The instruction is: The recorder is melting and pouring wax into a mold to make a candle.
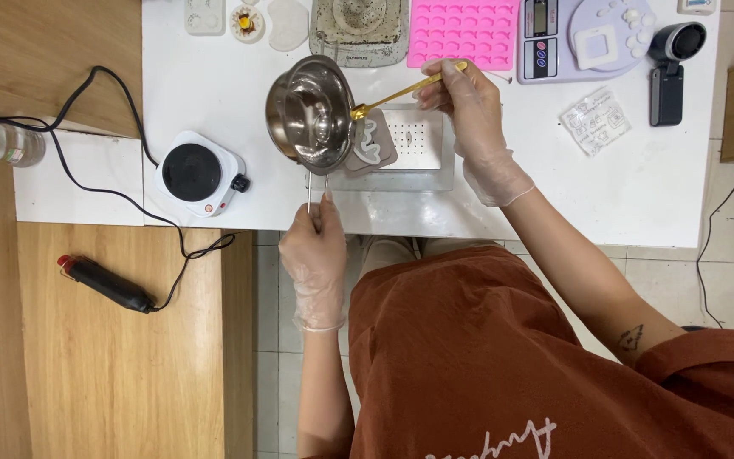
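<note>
— So, what are the hands doing?

— The left hand, in a clear glove, has its fingers clenched round the thin handle of a small steel pot, holding it tilted above the desk near the front edge. The right hand, also gloved, pinches a gold spoon between thumb and fingertips; the spoon's bowl touches the pot's rim.

— And what is under the pot?

— A brownish mould with a pale, looping shape in it lies just beside the pot's lowered lip, resting on a clear tray with a dotted white sheet inside. What the pot holds I cannot tell; its inside only shines.

— What else stands about?

— Toward the desk's left edge sits a small white hotplate with a black top, its black cable running off onto the wooden floor. Along the far edge are a pink mould with many small cavities, a grubby square tray, a digital scale and a pale lilac gadget. A black camera stands near the far right corner, with a crumpled clear wrapper near it. A plastic bottle lies off beyond the left edge.
</note>
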